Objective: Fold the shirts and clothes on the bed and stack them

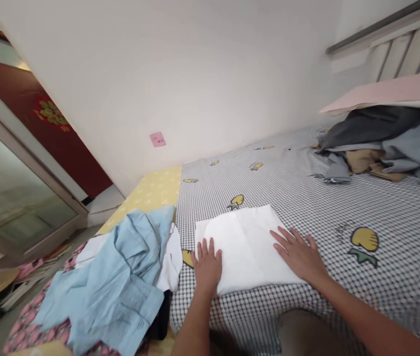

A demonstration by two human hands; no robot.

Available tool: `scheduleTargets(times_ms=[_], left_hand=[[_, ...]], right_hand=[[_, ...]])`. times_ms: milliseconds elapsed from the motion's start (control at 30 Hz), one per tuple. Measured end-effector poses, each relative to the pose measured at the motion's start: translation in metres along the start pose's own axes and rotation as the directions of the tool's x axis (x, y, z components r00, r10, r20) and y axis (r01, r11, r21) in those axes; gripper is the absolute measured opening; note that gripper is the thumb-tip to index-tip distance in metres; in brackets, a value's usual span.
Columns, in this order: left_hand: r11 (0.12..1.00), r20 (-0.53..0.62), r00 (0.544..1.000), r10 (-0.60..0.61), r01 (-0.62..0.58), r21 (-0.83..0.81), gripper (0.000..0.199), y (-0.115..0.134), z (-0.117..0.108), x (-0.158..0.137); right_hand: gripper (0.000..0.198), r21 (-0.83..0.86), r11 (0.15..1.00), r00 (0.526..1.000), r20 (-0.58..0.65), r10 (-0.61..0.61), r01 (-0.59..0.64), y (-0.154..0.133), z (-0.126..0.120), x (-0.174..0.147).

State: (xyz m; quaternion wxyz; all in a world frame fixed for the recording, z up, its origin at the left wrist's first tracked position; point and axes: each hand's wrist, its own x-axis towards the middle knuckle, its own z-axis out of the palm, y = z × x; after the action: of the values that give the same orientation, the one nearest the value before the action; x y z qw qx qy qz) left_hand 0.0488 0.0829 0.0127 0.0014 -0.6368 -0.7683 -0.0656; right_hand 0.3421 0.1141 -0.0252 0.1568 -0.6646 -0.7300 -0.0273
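Fingers (204,246) rest on white cloth (249,254), folded flat, roughly rectangular.

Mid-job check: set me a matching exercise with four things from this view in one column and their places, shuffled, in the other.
Things:
1. White cloth
2. Light blue garment
3. Pink card
4. Dark grey clothing

Places:
A. On the wall
B. In a heap at the far right
C. Lying flat, touched by the left hand and the right hand
D. Lying rumpled, left of the white cloth

Pairs: 1-C, 2-D, 3-A, 4-B
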Motion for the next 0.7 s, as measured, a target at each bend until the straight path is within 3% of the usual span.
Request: scheduleTargets(times_ms=[300, 700], left_hand=[[0.997, -0.023, 0.997, -0.079, 0.079, 0.024, 0.057, -0.031, -0.005, -0.04], [0.992, -0.101, 0.988, -0.112, 0.117, 0.048, 0.055, -0.034, 0.0, -0.059]], right_hand=[[0.055, -0.034, 0.999, 0.997, 0.07, 0.014, -0.012, -0.002, -0.009, -0.001], [0.056, -0.072, 0.997, 0.998, 0.054, 0.012, -0.008, 0.002, -0.005, -0.001]])
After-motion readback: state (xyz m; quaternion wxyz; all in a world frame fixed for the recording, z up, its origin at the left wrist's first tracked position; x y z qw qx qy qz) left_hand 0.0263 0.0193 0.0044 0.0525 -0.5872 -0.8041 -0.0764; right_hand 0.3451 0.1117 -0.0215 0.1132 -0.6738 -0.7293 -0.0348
